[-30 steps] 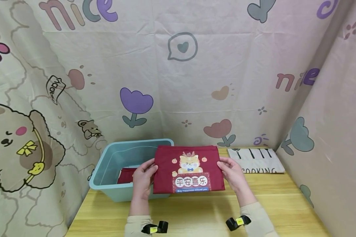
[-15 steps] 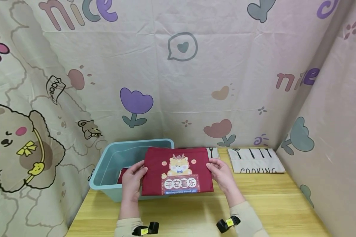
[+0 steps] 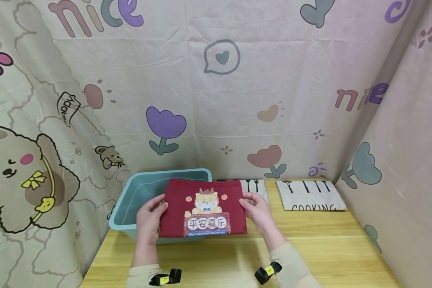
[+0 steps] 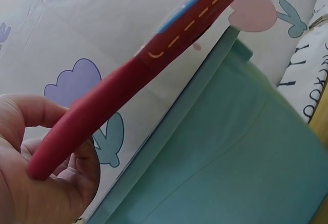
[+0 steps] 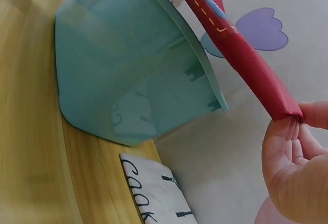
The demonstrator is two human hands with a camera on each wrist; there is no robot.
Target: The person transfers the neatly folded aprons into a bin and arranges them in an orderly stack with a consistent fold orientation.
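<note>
A folded red cloth point(image 3: 173, 212) with a cartoon animal and lettering faces up toward the head camera. My left hand point(image 3: 149, 222) pinches its left edge, thumb on top and fingers beneath. At the opposite edge, my right hand point(image 3: 259, 216) grips it the same way. The cloth is held up level, overlapping the front of a teal plastic bin point(image 3: 119, 212) in the head view. From both wrist views the red cloth point(image 4: 92, 116) appears edge-on above the height of the bin's rim. Most of the bin's inside is hidden behind it.
To the right of the bin, a folded white cloth point(image 3: 262, 190) with fork prints is partly covered by the red one. Another white cloth point(image 3: 309, 197) marked COOKING lies farther right on the wooden table point(image 3: 327, 248). A printed curtain point(image 3: 216, 108) hangs behind.
Both hands have moved left together with the red cloth, bringing it further over the bin. The white cloth with fork prints has come into view behind it. The grip looks the same.
</note>
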